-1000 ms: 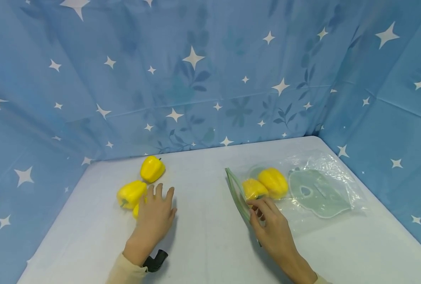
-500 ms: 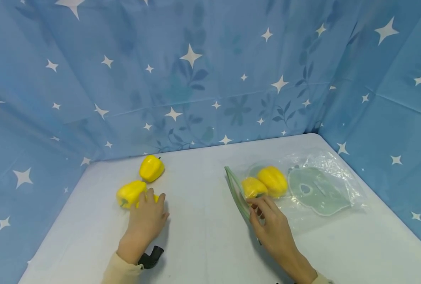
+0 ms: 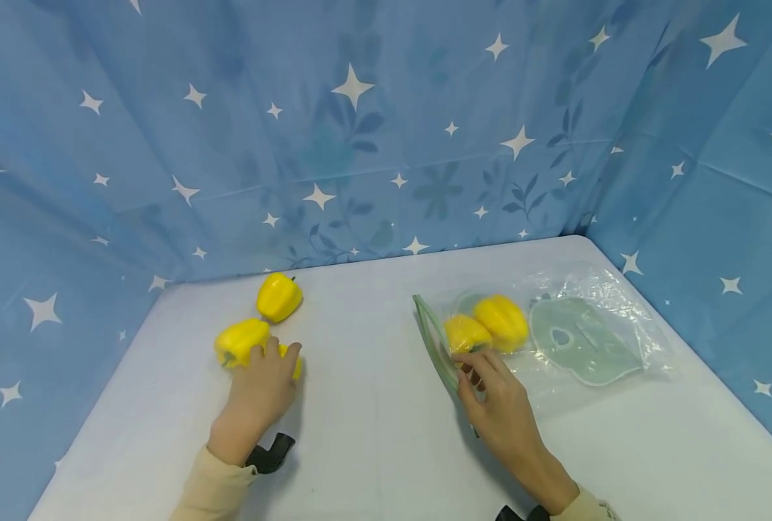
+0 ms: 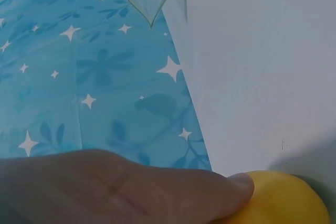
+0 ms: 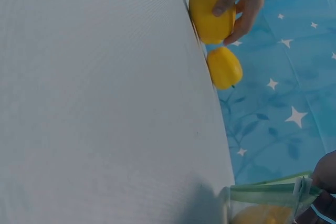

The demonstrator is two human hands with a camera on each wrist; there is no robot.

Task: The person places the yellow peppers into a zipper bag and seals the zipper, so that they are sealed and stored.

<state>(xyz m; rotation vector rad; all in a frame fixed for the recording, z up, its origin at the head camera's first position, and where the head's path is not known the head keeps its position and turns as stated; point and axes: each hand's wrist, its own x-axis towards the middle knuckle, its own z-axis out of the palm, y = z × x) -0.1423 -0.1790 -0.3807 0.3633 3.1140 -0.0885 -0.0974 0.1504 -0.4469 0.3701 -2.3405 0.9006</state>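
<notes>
My left hand (image 3: pixel 258 394) grips a yellow bell pepper (image 3: pixel 297 367), mostly covered by the fingers in the head view. In the left wrist view the thumb (image 4: pixel 231 190) presses on that pepper's side. My right hand (image 3: pixel 506 412) pinches the green rim (image 3: pixel 433 347) of a clear plastic bag (image 3: pixel 594 340) with a leaf-shaped print. The bag lies flat, its mouth parted toward the left. Two yellow bell peppers are inside, one (image 3: pixel 501 323) behind the other (image 3: pixel 467 334). The right wrist view catches the rim and part of the right hand (image 5: pixel 325 177) at its lower corner.
Two more yellow bell peppers are on the white table (image 3: pixel 372 405): one (image 3: pixel 242 341) beside the left hand, another (image 3: pixel 279 297) farther back. A blue star-print curtain (image 3: pixel 359 145) borders the table behind and at the sides. Black straps (image 3: pixel 271 454) show at the wrists.
My left hand has come down from above the nearest loose pepper and now grips it. The right hand stays at the bag's rim. The head view has tilted slightly.
</notes>
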